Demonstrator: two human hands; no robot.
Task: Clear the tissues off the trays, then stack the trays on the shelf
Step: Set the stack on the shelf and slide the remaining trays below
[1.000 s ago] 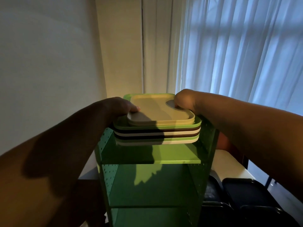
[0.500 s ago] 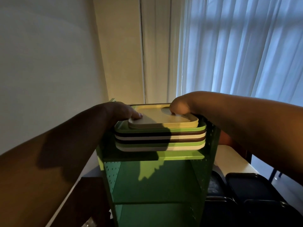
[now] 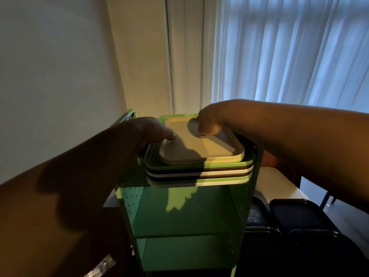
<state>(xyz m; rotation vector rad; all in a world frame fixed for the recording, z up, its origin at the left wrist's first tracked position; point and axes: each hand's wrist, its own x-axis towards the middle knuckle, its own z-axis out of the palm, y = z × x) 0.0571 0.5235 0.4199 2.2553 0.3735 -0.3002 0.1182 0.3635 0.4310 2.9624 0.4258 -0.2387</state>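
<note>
Sheer curtains (image 3: 289, 48) and a pale wall back the green shelf (image 3: 185, 212), where we settle a stack of trays (image 3: 199, 172) onto the top level. Our left hand (image 3: 147, 130) curls round the stack's left edge, thumb lying on the cream top tray (image 3: 199, 148); our right hand (image 3: 209, 120) pinches that tray's far right rim. We judge the main risk to be a slide: the small top tray sits loose on the wider green one, and the stack overhangs the shelf's front lip, so an uneven release could tip it forward. We see no tissues on the top tray, and the two lower levels of the shelf hold nothing that we can see. Dark bins (image 3: 299, 222) stand low right, contents unclear.
</note>
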